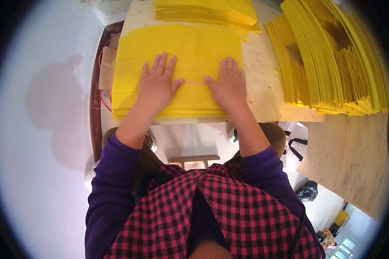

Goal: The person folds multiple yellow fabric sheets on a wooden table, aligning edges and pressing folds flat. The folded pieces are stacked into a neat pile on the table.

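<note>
Both palms lie flat, fingers spread a little, on a pile of yellow fabric sheets (191, 42) at the near edge of a plywood table (262, 97). My left hand (159, 81) presses on the left half of the pile, and my right hand (229, 81) on its right half, near the pile's right edge. Between the two thumbs runs a thin pinkish line on the top sheet. Neither hand grasps anything. The layered edges of the pile show along its front, close to the table's edge.
Behind the pile lies another yellow fabric stack (207, 13). Folded yellow bundles (324, 64) stand in rows at the right. A white wall (45, 145) rises on the left. Below are a wooden stool (193, 159), a white bag with black handles (295, 145) and a black plastic bag (308, 191).
</note>
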Tool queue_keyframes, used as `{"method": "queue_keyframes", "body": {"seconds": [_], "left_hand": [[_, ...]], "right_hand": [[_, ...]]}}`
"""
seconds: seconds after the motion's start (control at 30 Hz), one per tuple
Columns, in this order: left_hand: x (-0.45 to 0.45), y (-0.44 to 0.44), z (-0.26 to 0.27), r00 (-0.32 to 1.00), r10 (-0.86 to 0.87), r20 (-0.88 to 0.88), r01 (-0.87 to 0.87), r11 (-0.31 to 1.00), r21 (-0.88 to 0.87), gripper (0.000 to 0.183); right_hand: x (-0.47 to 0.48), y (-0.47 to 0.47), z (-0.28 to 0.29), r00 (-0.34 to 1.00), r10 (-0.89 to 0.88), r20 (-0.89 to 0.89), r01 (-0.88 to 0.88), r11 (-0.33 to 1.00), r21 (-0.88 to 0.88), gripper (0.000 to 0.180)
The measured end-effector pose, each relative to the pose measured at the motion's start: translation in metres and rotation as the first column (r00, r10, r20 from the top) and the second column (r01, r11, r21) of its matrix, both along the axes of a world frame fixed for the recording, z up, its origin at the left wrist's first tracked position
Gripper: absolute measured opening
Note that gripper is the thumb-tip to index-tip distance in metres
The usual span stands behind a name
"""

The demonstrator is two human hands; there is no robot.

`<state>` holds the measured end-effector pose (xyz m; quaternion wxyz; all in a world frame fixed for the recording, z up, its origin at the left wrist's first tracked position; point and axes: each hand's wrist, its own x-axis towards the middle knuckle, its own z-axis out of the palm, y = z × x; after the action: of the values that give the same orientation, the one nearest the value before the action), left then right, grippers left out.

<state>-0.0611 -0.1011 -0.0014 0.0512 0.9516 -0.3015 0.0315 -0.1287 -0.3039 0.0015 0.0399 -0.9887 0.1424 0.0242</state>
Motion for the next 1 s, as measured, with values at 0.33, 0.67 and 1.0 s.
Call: {"method": "queue_keyframes", "body": {"seconds": [0.33,0.67,1.0], "left_hand": [[0.012,0.028,-0.011,0.962,0.274,0.015,-0.274,0.961,0.042,0.075],[0.013,0.04,-0.008,0.928,0.368,-0.055,-0.371,0.928,-0.047,0.076],[0.011,0.04,-0.006,0.921,0.382,-0.074,-0.385,0.922,-0.032,0.077]], "right_hand": [[-0.006,-0.002,0.003,0.999,-0.043,0.008,0.042,0.999,0.015,0.084],[-0.013,-0.016,0.025,0.997,-0.071,0.041,0.072,0.996,-0.047,0.083],[0.039,0.065,0.016,0.966,0.224,0.128,-0.24,0.963,0.121,0.083]]}}
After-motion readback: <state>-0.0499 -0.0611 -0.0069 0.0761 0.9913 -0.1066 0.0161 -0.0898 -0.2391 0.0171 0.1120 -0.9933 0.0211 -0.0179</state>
